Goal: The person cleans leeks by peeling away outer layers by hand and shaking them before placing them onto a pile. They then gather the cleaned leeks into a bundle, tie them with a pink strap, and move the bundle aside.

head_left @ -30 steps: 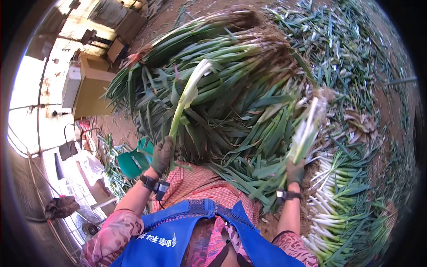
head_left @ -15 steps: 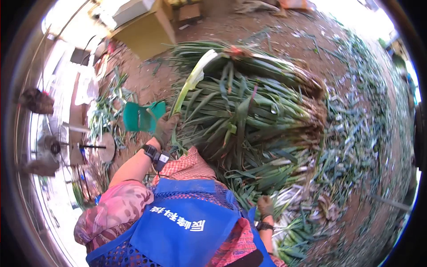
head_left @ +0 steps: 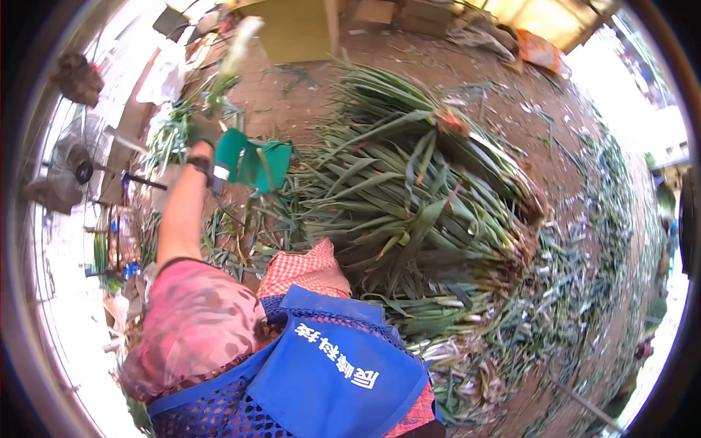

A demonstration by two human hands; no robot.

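My gloved left hand reaches out to the far left, its fingers closed around the green lower part of a leek. The leek's pale end points up and away, smeared by motion. Right beside my wrist stands a green plastic piece with upright sides. In front of me lies a big pile of leeks, green leaves to the left and brown roots to the right. An orange-red tie shows on the upper bundle. My right hand is out of view.
Trimmed leek scraps cover the ground on the right. More leaves lie heaped on the left, near a fan. A cardboard box stands at the back, and a checked cloth is close to my lap.
My left hand has swung away to the left with the leek, off the pile. My right hand, seen earlier near the lower leeks, has gone out of view. The view has turned.
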